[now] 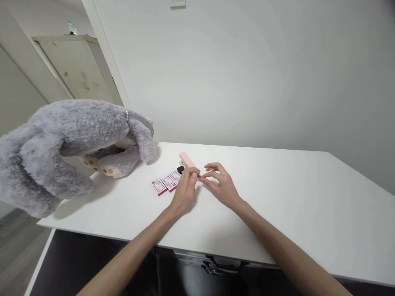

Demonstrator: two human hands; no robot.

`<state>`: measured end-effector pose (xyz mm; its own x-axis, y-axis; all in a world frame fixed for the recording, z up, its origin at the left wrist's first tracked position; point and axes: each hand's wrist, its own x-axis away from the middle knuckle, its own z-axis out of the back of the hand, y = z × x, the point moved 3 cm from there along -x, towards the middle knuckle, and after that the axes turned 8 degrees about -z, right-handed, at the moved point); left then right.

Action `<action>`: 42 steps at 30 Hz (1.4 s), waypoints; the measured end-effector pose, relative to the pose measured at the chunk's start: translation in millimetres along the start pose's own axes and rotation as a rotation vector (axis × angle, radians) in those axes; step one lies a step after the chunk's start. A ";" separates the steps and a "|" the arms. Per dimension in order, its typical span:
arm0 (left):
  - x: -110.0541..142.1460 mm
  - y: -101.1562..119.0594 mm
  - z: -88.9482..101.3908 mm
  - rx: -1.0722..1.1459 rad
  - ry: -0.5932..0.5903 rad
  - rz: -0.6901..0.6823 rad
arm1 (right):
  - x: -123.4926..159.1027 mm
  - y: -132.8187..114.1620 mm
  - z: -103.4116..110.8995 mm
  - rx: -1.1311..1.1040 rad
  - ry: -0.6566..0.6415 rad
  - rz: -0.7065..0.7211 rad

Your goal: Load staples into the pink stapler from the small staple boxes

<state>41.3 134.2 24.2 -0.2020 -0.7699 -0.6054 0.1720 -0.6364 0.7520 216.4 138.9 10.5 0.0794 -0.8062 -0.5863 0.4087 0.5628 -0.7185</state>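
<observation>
White table point(293, 197) bears pink stapler point(187, 158), small boxes point(168, 181), plush toy point(89, 123)

Pink stapler point(186, 159), near end hidden behind the left hand point(183, 191). Small black object point(180, 169), partly masked, type undetermined. Red-and-white boxes point(159, 186), print illegibly small, rightmost partly covered. Contents of the right hand's point(224, 188) fingertips: too small to tell. Grey plush toy point(89, 121), cropped at left; desk point(293, 193), at right; wall plate point(178, 3), at top.

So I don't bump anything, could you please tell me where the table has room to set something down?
The white table is bare between the right hand, the wall and its right edge. Around the left hand it's crowded: boxes, a black item, a pink tool; a plush toy sits further left.
</observation>
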 end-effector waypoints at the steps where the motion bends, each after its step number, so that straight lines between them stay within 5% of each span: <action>1: 2.4 5.0 5.5 -0.150 -0.017 -0.092 | -0.6 1.7 1.5 -0.038 0.019 -0.046; 4: 11.7 13.5 29.3 -0.539 -0.064 -0.274 | -2.0 7.4 4.1 -0.107 0.050 -0.192; 9: 29.9 -1.2 87.0 -0.970 -0.028 -0.241 | -4.8 13.6 2.8 -0.253 0.047 -0.355; 13: 44.6 -19.5 121.8 -0.994 -0.113 -0.028 | -7.1 14.8 1.0 -0.330 0.016 -0.406; 16: 51.5 -14.9 131.1 -0.958 -0.120 0.028 | -7.3 13.2 -0.4 -0.422 -0.053 -0.475; 21: 51.7 17.9 110.9 -0.921 0.031 -0.185 | -4.8 2.7 -5.9 -0.581 -0.322 -0.514; 25: 38.0 26.4 67.8 -0.794 -0.009 -0.367 | -2.2 -2.5 -9.0 -0.615 -0.485 -0.452; 28: 18.1 21.3 35.1 -0.651 -0.053 -0.378 | -2.0 -1.2 -7.1 -0.657 -0.523 -0.465; 36: -20.6 3.8 -7.6 0.189 -0.010 0.020 | -9.8 15.2 7.0 -0.979 -0.428 -0.599; 42: -24.3 -5.0 -9.6 0.389 -0.027 0.169 | -8.6 16.8 0.1 -1.003 -0.566 -0.616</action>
<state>54.6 155.7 32.6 -0.2284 -0.8570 -0.4619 -0.1704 -0.4319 0.8857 222.7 155.3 3.5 0.5930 -0.8052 -0.0018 -0.3177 -0.2319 -0.9194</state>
